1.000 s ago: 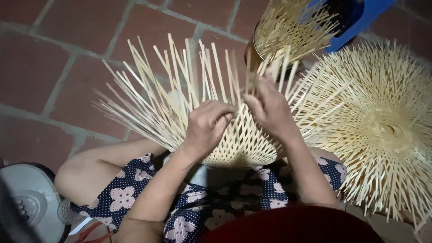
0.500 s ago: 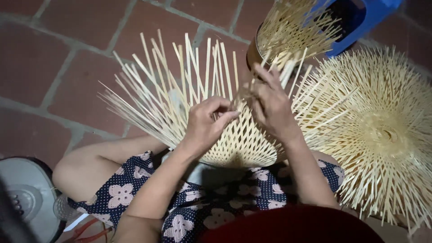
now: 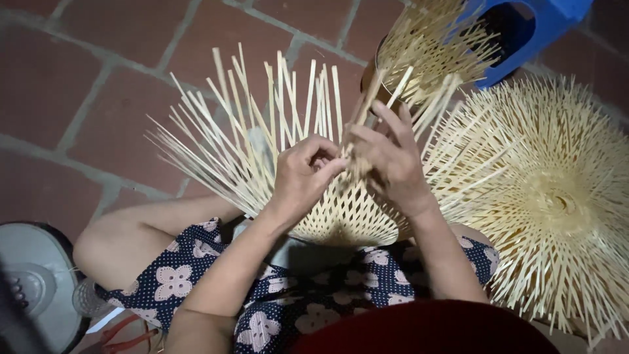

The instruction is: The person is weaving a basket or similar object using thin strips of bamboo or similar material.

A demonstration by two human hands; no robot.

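Note:
A half-woven bamboo basket (image 3: 341,213) rests on my lap, its loose pale strips (image 3: 242,124) fanning up and to the left. My left hand (image 3: 303,176) pinches a strip at the woven edge. Close beside it, almost touching, my right hand (image 3: 386,157) grips neighbouring strips with fingers curled over them. The weave under my palms is hidden.
A finished-looking round bamboo weave (image 3: 557,196) with spiky ends lies on the right. Another bundle of bamboo strips (image 3: 426,46) stands behind, next to a blue plastic stool (image 3: 531,26). A white fan (image 3: 29,282) sits at the lower left on the red brick floor (image 3: 78,85).
Both hands have shifted slightly up along the weave's edge and drawn closer together. The fanned strips have swung a little upright.

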